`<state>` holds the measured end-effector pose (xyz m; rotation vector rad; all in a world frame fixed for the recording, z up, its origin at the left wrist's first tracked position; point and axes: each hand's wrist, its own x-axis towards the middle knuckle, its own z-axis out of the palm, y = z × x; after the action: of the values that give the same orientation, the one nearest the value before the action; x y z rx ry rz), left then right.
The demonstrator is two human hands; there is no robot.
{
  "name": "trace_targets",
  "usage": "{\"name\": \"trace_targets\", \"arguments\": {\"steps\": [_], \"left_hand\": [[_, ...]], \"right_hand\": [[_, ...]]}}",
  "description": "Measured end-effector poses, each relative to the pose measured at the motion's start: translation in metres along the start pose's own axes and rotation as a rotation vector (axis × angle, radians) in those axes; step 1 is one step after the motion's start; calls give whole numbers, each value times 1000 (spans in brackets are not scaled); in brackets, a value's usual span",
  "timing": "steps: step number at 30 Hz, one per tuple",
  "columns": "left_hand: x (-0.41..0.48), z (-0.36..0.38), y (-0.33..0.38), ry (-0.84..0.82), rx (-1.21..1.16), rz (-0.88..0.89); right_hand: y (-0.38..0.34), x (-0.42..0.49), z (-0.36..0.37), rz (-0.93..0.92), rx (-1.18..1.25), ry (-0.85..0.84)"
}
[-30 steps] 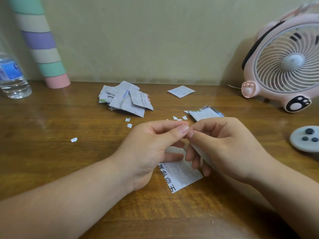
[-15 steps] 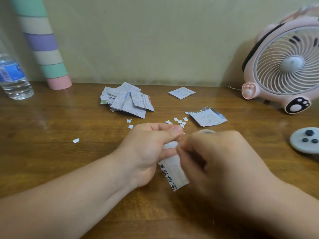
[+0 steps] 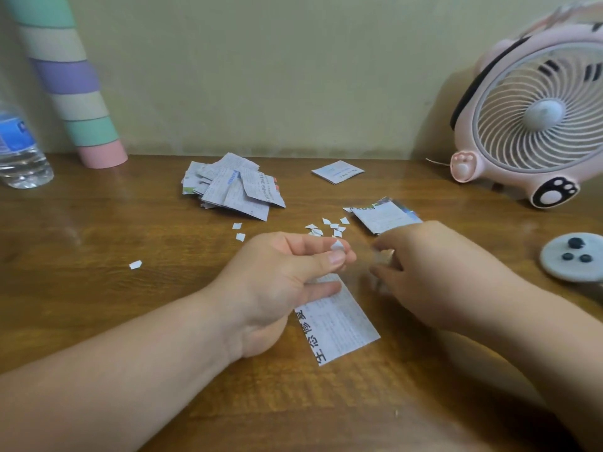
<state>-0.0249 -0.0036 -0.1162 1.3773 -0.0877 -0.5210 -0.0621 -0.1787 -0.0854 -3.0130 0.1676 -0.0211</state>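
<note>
- Left hand pinches a small white torn paper scrap between thumb tip and index fingertip, pressed tight, with the scrap poking up above the nail.
- Its other fingers are loosely curled under the pinch. They lie over the top end of a printed white paper slip with large black characters.
- That slip runs from under those fingers down and right of the pinch and seems to lie flat on the brown wooden table. Cannot tell if the fingers clamp it.
- Right hand is just right of the pinch, apart from it, back of hand up. Its fingertips are motion-blurred, so I cannot tell whether they hold anything or how far they are spread.
- Scattered tiny white paper bits lie just beyond the pinch, and one more lies far left of it.
- A pile of printed paper pieces sits beyond and left of the pinch.
- A small stack of cut printed slips sits beyond and right of the pinch, partly behind the right hand.
- A single square printed paper lies farther beyond, near the wall.
- A pink round desk fan with paw marks stands far right.
- A grey round disc with dark knobs lies right of the right hand.
- A clear plastic water bottle and a pastel striped tube stand far left.
</note>
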Motion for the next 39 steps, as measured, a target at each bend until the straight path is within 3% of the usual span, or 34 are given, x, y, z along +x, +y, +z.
{"name": "trace_targets", "arguments": {"steps": [5, 9, 13, 15, 18, 30, 39], "left_hand": [[1, 0, -2, -5, 10, 14], [3, -1, -5, -13, 14, 27], [8, -3, -9, -23, 30, 47], [11, -4, -11, -35, 56, 46], [12, -5, -11, -58, 49, 41], [9, -2, -9, -33, 4, 61], [4, 0, -8, -58, 36, 85]], "right_hand": [[-2, -4, -1, -24, -71, 5], [0, -7, -1, -52, -148, 140], [4, -7, 13, -331, 290, 541], [-1, -8, 19, -436, 391, 601], [-7, -4, 28, -459, 388, 571], [-7, 0, 30, -246, 464, 420], [-8, 0, 30, -200, 490, 407]]}}
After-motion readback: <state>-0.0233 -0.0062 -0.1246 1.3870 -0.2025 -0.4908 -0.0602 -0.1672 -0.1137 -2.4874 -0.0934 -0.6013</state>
